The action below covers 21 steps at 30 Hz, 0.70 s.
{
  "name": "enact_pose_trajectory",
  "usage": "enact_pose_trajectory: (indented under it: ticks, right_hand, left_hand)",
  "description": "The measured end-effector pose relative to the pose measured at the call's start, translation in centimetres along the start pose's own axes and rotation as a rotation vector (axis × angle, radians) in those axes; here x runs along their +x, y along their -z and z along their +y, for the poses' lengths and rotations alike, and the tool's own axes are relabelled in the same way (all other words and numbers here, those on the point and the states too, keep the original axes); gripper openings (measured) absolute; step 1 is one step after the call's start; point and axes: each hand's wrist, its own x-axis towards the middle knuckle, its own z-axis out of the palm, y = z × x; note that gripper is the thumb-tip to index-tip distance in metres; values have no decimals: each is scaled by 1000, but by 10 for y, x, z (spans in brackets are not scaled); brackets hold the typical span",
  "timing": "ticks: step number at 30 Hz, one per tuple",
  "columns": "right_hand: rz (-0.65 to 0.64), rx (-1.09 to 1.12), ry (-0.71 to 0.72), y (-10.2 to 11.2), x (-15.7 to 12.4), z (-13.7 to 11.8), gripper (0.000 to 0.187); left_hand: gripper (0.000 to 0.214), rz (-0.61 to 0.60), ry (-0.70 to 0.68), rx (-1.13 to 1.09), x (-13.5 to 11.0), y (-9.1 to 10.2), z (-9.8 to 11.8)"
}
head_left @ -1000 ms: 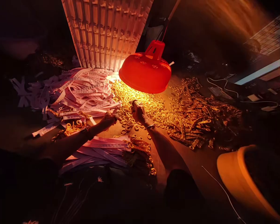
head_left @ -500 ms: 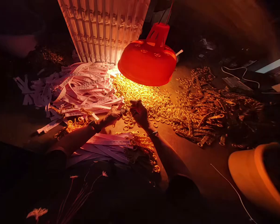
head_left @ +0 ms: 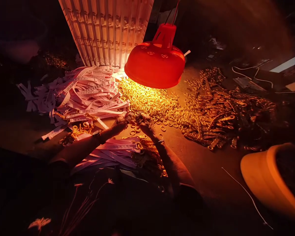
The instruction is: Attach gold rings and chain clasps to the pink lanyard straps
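My left hand [head_left: 120, 123] and my right hand [head_left: 145, 123] meet under a hanging red lamp [head_left: 156, 64], fingers pinched together over a spread of small golden rings [head_left: 152, 103]. Both hands are closed on something small between them; I cannot make it out in the dim light. A heap of white strips [head_left: 88, 95] lies to the left of my left hand. More white strips with rings attached [head_left: 118, 152] lie under my forearms. My right wrist wears a thin bangle [head_left: 159, 141].
A pile of ring-filled pieces [head_left: 223, 114] covers the right side of the surface. A tall stack of white strips [head_left: 105, 32] stands behind. An orange basin [head_left: 265, 177] sits at the lower right, with a thin cord [head_left: 243, 193] beside it. Cables and dark clutter lie far right.
My right hand has drawn back from the ring pile and come in beside my left hand; both now meet nearer to me. The view has shifted slightly.
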Motion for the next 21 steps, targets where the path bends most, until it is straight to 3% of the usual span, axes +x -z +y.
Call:
enact_pose_trajectory:
  ticks: [7,9,13,18,21]
  right_hand:
    - [-156,2,43,15,-3,6,31]
    - [-225,64,8,17,-4,7,33]
    - [-338,221,-68,17,-4,9,34]
    - [-286,337,-147,9,-4,10,37]
    - [-235,330,-176,5,-4,9,36]
  left_hand:
    - [17,-46,-111,82,-15,-3,20]
    - [7,-30,-112,104,-17,-3,20]
    - [15,8,-71,107,-16,-4,12]
    - [14,-42,-82,63,-5,-2,0]
    - [9,-91,17,137,2,2,-2]
